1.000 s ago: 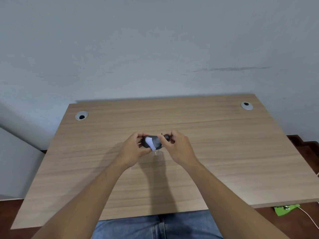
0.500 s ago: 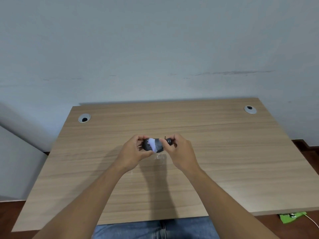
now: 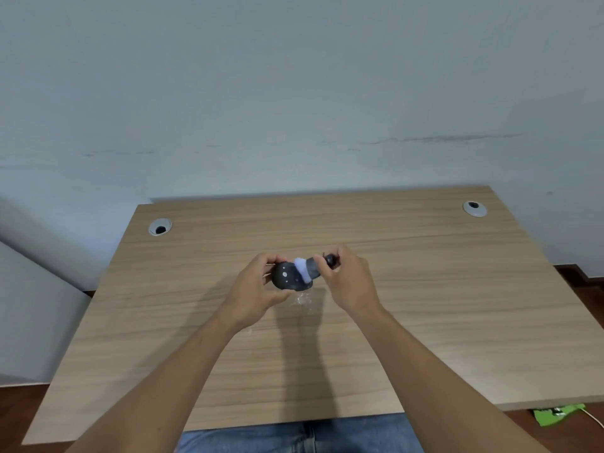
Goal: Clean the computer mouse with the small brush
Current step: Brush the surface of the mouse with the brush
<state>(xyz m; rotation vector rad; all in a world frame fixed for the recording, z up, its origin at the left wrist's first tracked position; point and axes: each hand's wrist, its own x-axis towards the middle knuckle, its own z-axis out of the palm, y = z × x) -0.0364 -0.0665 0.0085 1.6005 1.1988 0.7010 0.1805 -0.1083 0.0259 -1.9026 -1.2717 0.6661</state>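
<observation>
A dark computer mouse is held above the middle of the wooden desk, underside up, with pale dots showing on it. My left hand grips it from the left. My right hand pinches the dark handle of a small brush. The brush's white bristles lie against the right part of the mouse. Part of the handle is hidden by my fingers.
A small patch of whitish specks lies on the desk just below the mouse. Grey cable grommets sit at the back left and back right. A wall rises behind the desk. A green object lies on the floor at right.
The brush's white bristles have shifted from the lower middle of the mouse towards its upper right. More of the mouse's underside shows on the left. Both hands keep their hold.
</observation>
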